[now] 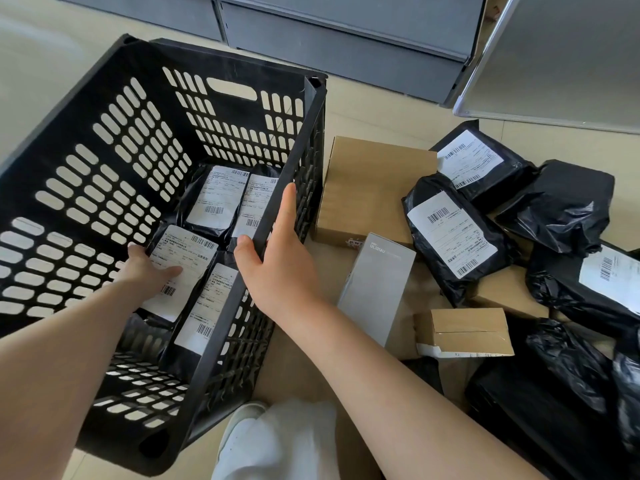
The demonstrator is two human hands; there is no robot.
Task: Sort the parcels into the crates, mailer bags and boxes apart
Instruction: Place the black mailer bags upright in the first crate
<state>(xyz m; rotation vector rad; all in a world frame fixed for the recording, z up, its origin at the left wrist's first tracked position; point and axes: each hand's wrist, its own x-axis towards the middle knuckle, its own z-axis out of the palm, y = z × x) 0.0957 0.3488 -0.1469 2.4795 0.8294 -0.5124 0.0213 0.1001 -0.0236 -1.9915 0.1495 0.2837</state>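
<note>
Partly sorted: four labelled mailer bags [214, 199] inside black crate [145, 140]. Left hand [149, 268] pinching one there; right hand [273, 251] gripping crate's rim. Right of crate, unsorted: cardboard boxes [367, 188], grey carton [377, 289], more black mailers [453, 237].

Mailer bags [214, 202] lie inside the crate [104, 140] at left; boxes [367, 188] and more bags (piled loosely) [453, 237] sit on the floor right of it.

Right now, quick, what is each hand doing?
Left hand: holding a black mailer bag inside the black crate.
Right hand: gripping the crate's rim, thumb inside and fingers along the edge.
</note>
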